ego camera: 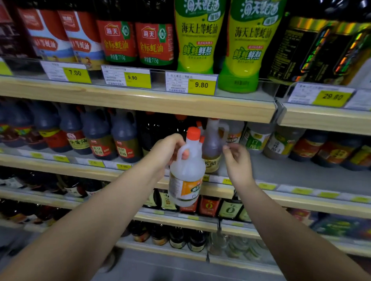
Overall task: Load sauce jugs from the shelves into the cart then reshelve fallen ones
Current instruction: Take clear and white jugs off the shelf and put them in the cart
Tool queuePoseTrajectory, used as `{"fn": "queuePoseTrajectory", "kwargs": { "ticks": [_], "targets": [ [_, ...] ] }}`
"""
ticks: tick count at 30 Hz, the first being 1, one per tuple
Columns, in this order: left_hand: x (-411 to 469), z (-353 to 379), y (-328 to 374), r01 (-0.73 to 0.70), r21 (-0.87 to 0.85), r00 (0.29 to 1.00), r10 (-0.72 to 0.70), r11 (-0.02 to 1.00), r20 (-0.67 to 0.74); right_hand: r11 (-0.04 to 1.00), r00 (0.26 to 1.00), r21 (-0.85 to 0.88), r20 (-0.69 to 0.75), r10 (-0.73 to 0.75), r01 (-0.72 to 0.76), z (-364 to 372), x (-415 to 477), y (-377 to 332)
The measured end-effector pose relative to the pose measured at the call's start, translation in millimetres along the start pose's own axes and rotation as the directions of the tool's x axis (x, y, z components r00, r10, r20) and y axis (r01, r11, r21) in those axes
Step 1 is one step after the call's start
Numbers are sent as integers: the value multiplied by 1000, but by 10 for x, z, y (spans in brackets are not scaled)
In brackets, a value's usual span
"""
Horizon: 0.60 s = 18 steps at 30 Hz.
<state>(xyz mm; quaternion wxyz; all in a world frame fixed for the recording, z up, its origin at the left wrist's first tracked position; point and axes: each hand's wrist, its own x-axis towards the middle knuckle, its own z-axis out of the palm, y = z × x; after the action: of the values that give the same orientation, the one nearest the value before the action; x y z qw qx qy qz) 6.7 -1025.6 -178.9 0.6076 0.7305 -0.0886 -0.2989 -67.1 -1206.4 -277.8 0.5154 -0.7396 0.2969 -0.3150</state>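
Note:
My left hand (167, 150) grips the handle of a clear jug (186, 171) with an orange cap and an orange-green label, held tilted in front of the middle shelf's edge. Just to its right my right hand (238, 159) hovers with fingers apart and nothing in it. Behind the two hands an amber jug (213, 145) with an orange cap stands on the middle shelf (286, 170). No cart is in view.
Dark soy-sauce jugs (100, 135) line the middle shelf on the left, more jugs (281, 143) on the right. The top shelf holds red and green oyster-sauce bottles (197, 30) over price tags. Lower shelves carry small dark bottles (177, 237).

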Motion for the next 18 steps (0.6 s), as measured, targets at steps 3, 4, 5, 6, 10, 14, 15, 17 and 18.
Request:
{"fn": "queuePoseTrajectory", "kwargs": {
  "ticks": [3,4,5,6,10,14,15,17,18],
  "targets": [
    [-49,39,97,73,-30,993,-70,997,100,999,1000,-44,-6,-17,17,-133,-383,-65],
    [-71,50,120,93,-36,987,-87,995,133,998,1000,-50,2,-27,27,-160,-517,-98],
    [-86,65,133,108,-42,982,-100,993,161,997,999,-66,8,-35,35,-173,-640,-120],
    [-109,86,145,122,-46,976,-112,991,184,995,998,-83,16,-52,54,-183,-753,-144],
    [-228,207,206,176,-92,958,-148,980,247,962,991,-241,63,-115,127,-141,-1093,-154],
    [-395,304,273,269,-218,924,-187,938,333,898,975,-416,-95,-198,142,2,-1294,-138],
    [-441,332,287,287,-240,914,-191,927,357,888,970,-445,-143,-197,115,55,-1318,-145],
    [-531,398,308,316,-269,895,-192,910,403,860,955,-510,-234,-180,37,150,-1331,-171],
    [-581,434,319,326,-270,885,-192,906,423,851,945,-524,-285,-160,-14,183,-1330,-192]
  ]
}}
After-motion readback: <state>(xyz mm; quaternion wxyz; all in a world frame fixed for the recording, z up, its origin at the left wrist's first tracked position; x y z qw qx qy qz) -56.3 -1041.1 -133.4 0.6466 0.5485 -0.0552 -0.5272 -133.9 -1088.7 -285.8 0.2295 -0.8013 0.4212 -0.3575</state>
